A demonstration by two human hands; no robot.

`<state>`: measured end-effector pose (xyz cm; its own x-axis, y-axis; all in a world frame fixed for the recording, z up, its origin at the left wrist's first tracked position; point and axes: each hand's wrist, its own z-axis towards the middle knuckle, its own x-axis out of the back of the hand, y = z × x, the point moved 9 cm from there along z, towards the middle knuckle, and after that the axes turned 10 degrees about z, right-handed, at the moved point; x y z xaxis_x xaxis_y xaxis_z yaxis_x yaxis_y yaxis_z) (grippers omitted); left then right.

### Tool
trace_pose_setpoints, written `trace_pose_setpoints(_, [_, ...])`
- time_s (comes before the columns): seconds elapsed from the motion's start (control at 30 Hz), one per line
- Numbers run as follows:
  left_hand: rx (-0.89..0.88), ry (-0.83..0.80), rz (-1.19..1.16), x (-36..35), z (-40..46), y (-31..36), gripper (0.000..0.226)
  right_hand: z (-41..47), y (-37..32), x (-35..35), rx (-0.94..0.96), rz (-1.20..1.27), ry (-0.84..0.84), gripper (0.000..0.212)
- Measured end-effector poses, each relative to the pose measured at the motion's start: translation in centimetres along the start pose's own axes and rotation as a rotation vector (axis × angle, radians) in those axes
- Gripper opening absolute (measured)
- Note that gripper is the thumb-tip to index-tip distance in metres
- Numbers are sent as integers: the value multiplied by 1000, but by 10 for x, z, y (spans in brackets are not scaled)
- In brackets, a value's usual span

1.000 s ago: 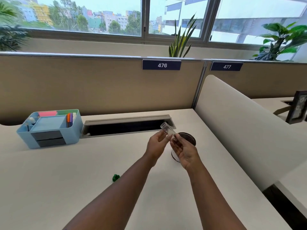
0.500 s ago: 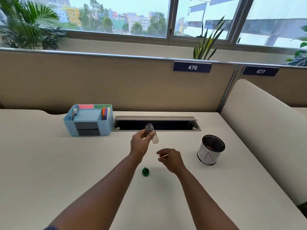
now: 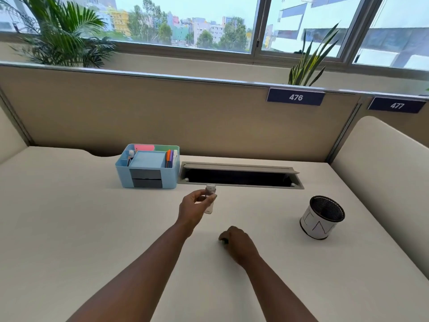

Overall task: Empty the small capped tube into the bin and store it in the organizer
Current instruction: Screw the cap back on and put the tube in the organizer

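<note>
The left hand (image 3: 193, 206) holds a small clear plastic tube (image 3: 210, 201) upright between thumb and fingertips, its open mouth uppermost, above the pale beige tabletop (image 3: 69, 228). The right hand (image 3: 236, 240) rests knuckles-up on the tabletop, fingers curled under; whether it grips anything cannot be told. A light blue desk organizer (image 3: 148, 167) with pens and sticky notes stands beyond the tube, to its left. A white round bin with black mesh rim (image 3: 321, 217) sits well apart on the right.

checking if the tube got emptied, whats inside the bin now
The bin shows only a dark mesh interior. Its bottom lies in shadow, so no contents can be made out. The tube looks clear and uncapped in the left hand.
</note>
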<state>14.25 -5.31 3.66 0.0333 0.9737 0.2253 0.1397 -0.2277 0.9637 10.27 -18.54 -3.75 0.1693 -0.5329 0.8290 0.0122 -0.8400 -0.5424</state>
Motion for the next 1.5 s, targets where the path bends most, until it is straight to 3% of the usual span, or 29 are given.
trace_pose_setpoints(0.07, [3, -27, 7, 0, 2, -4, 29, 1, 1, 20, -34, 187, 137, 29])
trace_pose_setpoints(0.13, [5, -54, 8, -2, 2, -5, 36, 0, 8, 41, -106, 526, 280, 25])
trace_pose_setpoints(0.27, [21, -109, -19, -7, 4, -9, 38, 0, 8, 68, -163, 1135, 394, 22])
trace_pose_setpoints(0.63, [17, -312, -6, -27, -8, 0, 19, -2, -25, 111, -114, 1434, 549, 13])
trace_pose_setpoints(0.87, [15, -333, -59, -24, -10, 7, 16, 2, -46, 107, -22, 1304, 396, 11])
trace_pose_setpoints(1.3, [-17, -414, 87, -17, -17, 17, 21, 3, -69, 112, 105, 959, 20, 37])
trace_pose_setpoints(1.5, [-3, -442, 69, -18, -18, 18, 26, 5, -73, 117, 146, 869, 11, 33])
